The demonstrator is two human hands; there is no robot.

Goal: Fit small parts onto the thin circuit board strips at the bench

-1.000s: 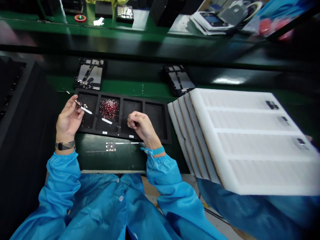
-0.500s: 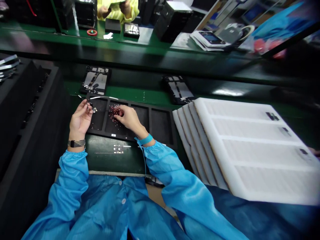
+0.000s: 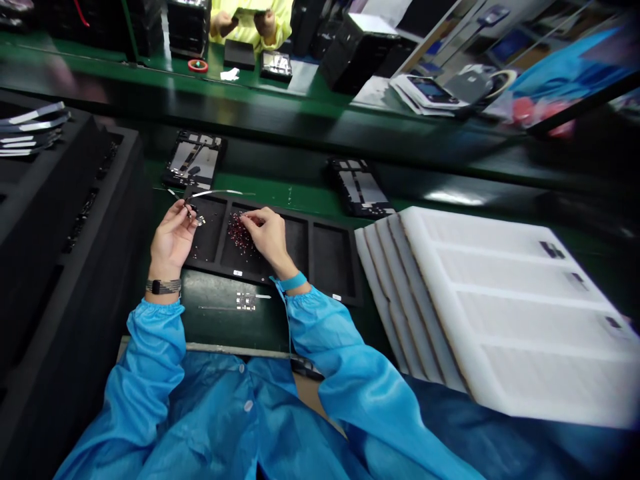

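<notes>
My left hand [image 3: 173, 241] pinches a thin flex cable [image 3: 201, 221] with a small metallic end, above the left compartment of a black foam tray [image 3: 330, 257]. A long pale strip [image 3: 220, 192] stretches right from near those fingertips; whether it belongs to the cable I cannot tell. Over the second compartment, my right hand [image 3: 270, 239] has its thumb and forefinger pressed together beside a pile of tiny red parts [image 3: 240, 233]. Anything between those fingertips is too small to make out. Small flat components [image 3: 245, 301] lie on the green mat in front of the tray.
Behind the tray lie two opened device bodies, one at left [image 3: 195, 160] and one at right [image 3: 361, 188]. Stacked white foam trays [image 3: 500, 313] stand at right, tall black foam trays [image 3: 100, 220] at left. Across the bench, a person in yellow [image 3: 250, 30] holds a dark flat device.
My right hand has lifted slightly from the red parts, its thumb and forefinger now pinched together. My left hand keeps its hold on the cable. The whole view has shifted a little.
</notes>
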